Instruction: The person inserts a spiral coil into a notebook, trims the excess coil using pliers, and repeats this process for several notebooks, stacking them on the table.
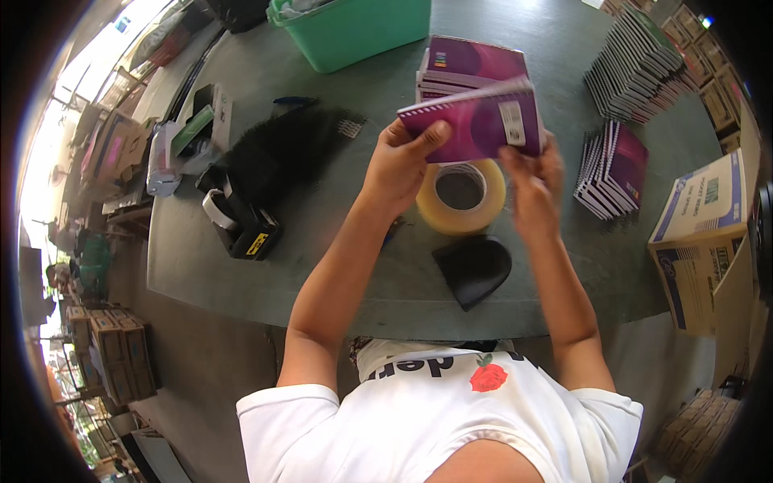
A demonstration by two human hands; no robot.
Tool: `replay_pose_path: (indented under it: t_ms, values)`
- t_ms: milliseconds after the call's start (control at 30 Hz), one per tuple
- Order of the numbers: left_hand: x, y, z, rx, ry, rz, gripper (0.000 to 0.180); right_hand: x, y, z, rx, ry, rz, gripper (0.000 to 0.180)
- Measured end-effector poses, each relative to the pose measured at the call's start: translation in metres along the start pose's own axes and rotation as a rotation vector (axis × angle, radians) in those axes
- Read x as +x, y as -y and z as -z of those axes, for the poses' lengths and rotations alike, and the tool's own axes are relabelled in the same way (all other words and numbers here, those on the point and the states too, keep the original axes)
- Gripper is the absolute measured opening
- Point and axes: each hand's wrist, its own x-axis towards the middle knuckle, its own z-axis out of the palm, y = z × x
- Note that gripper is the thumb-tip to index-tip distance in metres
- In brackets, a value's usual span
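Note:
A purple spiral notebook (475,121) with a white label is held up over the table between my two hands. My left hand (398,161) pinches its left end, thumb on the cover. At the lower right corner, the fingers of my right hand (535,185) grip its edge, slightly blurred. Just behind it lies a stack of similar purple notebooks (475,58), partly covered by the held one. Below my hands a large roll of clear tape (431,211) rests on the table, and nearer to me is a black rounded object (475,270).
A green bin (354,36) stands at the back. To the left are a black tape dispenser (241,225) and black mesh (282,153). Tall notebook stacks (636,68) and a smaller fanned pile (616,165) sit right, beside an open cardboard box (700,201).

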Motion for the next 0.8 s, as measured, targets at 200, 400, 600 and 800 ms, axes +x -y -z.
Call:
replay_pose_path:
  t_ms: [200,400,600,800]
  values:
    - [-0.019,0.025,0.032,0.992,0.122,-0.102,0.023,0.007,-0.001,-0.020,-0.965,0.269,0.635,0.028]
    - [0.011,-0.037,0.089,1.528,-0.093,-0.145,0.029,0.014,0.006,-0.036,-0.989,0.401,0.501,0.011]
    - [0.014,-0.006,0.132,1.912,-0.365,-0.010,0.038,0.014,-0.004,-0.042,-1.031,0.433,0.353,0.013]
    - [0.011,-0.012,0.147,2.181,-0.489,-0.394,0.032,0.018,0.000,-0.046,-1.032,0.430,0.325,0.012]
